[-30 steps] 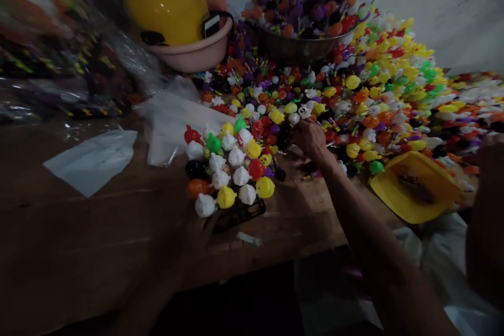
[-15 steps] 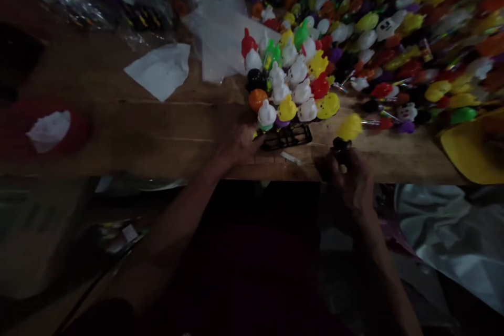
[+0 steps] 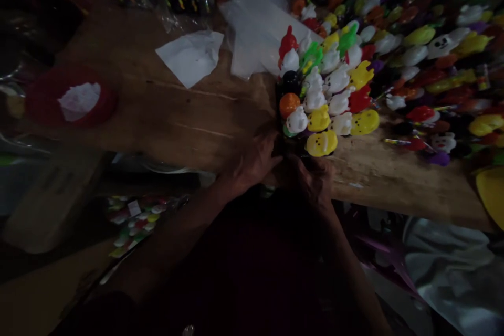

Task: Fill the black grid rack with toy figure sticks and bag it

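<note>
A black tray (image 3: 279, 95), mostly hidden, holds rows of small toys with white, yellow, red, green, black and orange heads. My left hand (image 3: 254, 163) is at the tray's near left corner, fingers curled against its edge. At the tray's near side, my right hand (image 3: 317, 181) is closed around the dark lower part of a yellow-headed toy (image 3: 322, 144). That toy stands in front of the row with the white-headed toy (image 3: 296, 119) and another yellow-headed one. Shadow hides the fingertips of both hands.
Many loose coloured toys (image 3: 429, 73) are heaped on the wooden table (image 3: 189, 115) to the right. A white paper (image 3: 192, 58), clear plastic bags (image 3: 255, 26) and a red container (image 3: 106, 107) are farther left. A yellow object (image 3: 490, 194) sits by the right edge.
My right hand has moved left with the yellow-headed toy, from beside the tray to its near row. My left hand stays at the tray's corner. The whole view has shifted and tilted.
</note>
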A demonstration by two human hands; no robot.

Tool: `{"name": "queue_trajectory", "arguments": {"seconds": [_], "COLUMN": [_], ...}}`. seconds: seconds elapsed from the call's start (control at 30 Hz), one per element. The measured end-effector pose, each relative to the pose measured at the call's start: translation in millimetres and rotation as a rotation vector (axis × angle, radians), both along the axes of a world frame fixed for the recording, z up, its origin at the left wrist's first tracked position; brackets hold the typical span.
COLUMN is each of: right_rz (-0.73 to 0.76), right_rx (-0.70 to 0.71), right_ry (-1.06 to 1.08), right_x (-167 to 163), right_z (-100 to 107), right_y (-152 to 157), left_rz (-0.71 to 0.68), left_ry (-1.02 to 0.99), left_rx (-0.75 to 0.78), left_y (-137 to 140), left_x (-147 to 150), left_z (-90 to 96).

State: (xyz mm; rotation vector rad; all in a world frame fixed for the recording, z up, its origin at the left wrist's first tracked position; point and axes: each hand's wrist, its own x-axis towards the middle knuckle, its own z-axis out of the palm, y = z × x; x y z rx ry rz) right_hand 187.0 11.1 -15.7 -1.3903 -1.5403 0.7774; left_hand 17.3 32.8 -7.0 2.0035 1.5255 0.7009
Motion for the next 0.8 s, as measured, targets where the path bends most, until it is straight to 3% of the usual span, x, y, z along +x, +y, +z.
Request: {"name": "queue_trajectory", "arguments": {"seconds": [0.23,0.37,0.47,0.67,0.8], "right_rz": [0.144,0.361,0.409,0.304,-0.052], "right_rx": [0.3,0.282,0.284,0.272,0.241], "right_ry": [-0.297,-0.306,-0.306,-0.27,-0.241], "right_x": [13,19,17,13,53], "right_z": [1,8,13,7,1], "right_y": [8,24,33,8,-10], "left_rz": [0.024,-0.042,-0.054,-0.054,-0.036], "left_ry": [0.048,0.057,0.064,0.068,0.08], "left_rx": [0.017,0.012,-0.015,-0.012,0.123], "left_y": [-12,-12,-7,-12,-18], "left_x": [2,9,12,10,10], "left_z": [-5.3,-5.6,-2.4,6.9,-2.3]}}
